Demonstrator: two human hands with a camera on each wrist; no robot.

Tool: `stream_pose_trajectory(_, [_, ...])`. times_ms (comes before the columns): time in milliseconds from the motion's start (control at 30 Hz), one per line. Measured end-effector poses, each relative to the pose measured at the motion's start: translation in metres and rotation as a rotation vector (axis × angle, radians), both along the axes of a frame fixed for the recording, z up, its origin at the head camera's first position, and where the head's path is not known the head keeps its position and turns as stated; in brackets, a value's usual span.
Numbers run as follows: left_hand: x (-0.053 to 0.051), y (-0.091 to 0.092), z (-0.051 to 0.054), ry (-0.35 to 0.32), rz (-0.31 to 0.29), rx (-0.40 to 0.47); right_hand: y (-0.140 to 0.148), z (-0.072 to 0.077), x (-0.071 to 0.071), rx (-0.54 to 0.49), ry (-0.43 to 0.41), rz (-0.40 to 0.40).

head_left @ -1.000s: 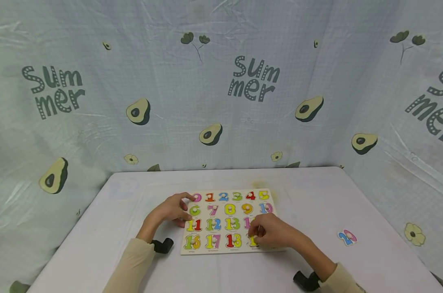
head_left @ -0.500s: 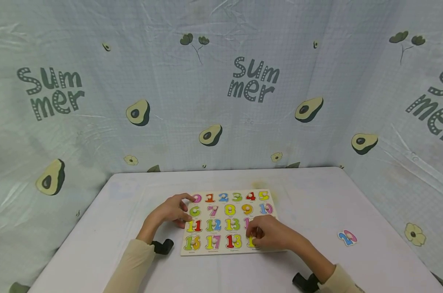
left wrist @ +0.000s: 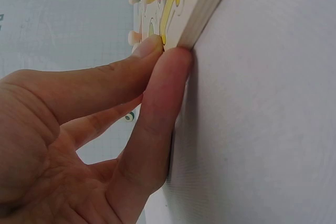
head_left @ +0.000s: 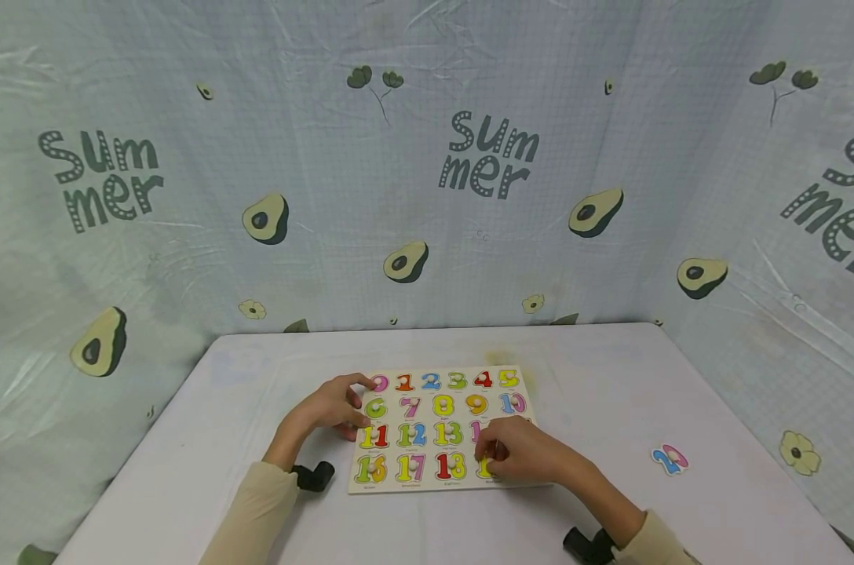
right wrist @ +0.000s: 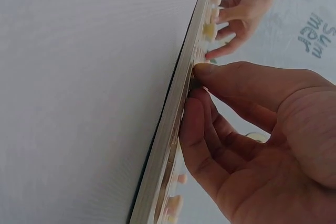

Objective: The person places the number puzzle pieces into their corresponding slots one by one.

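Note:
A wooden number puzzle board (head_left: 392,420) with knobbed, coloured number pieces lies on the table. My left hand (head_left: 333,404) grips its left edge, the thumb on top and a finger against the side, as the left wrist view shows at the board's edge (left wrist: 207,11). Over the lower right part of the board, my right hand (head_left: 522,449) pinches a number piece with a yellow 1 (head_left: 483,468), at its slot in the bottom row. In the right wrist view, thumb and fingertips (right wrist: 193,111) meet close to the board surface. The hand hides the rest of that piece and the board's lower right corner.
A loose 20 piece (head_left: 670,458), blue and pink, lies on the white table (head_left: 596,377) to the right of the board. Behind the table hangs a pale curtain (head_left: 328,157) printed with avocados. A black wrist camera (head_left: 314,476) sits on each wrist.
My right hand has shifted very slightly left and down over the bottom-row piece, then stayed there. The left hand keeps its grip on the board's edge.

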State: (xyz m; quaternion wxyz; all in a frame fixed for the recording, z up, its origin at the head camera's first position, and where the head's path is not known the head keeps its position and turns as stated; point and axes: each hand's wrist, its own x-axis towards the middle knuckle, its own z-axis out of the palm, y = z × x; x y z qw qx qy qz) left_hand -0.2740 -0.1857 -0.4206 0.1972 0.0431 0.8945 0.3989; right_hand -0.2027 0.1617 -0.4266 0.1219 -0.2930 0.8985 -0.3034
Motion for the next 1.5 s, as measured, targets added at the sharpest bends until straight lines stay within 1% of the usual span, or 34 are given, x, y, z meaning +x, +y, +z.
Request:
stream_pose_trajectory(233, [0.000,0.000,-0.001,0.001,0.002,-0.005,-0.001,0.003,0.003,0.004,-0.033,-0.006])
stream_pose_trajectory(400, [-0.001,0.000,0.000,0.005,0.012,-0.008,-0.002,0.004,0.004,0.028,-0.030,-0.015])
stream_pose_trajectory(567, [-0.001,0.000,0.000,0.009,0.010,-0.013,-0.002,0.003,0.004,0.044,-0.025,-0.017])
stream_pose_trajectory(700, [-0.002,0.001,0.000,0.007,0.004,-0.011,-0.002,0.006,0.005,0.043,-0.051,-0.007])
stream_pose_trajectory(933, [-0.001,0.000,0.000,0.005,0.008,-0.005,0.001,0.013,0.006,0.026,-0.123,0.011])
stream_pose_trajectory(1100, [-0.001,0.001,-0.001,0.011,0.009,-0.007,0.007,0.017,0.005,0.035,-0.162,0.019])
stream_pose_trajectory(1267, [-0.001,0.001,-0.002,0.013,0.007,-0.006,0.017,0.022,0.002,0.057,-0.169,0.037])
stream_pose_trajectory(1500, [0.001,0.002,-0.001,0.011,0.013,-0.017,0.036,0.039,-0.002,0.058,-0.162,0.030])
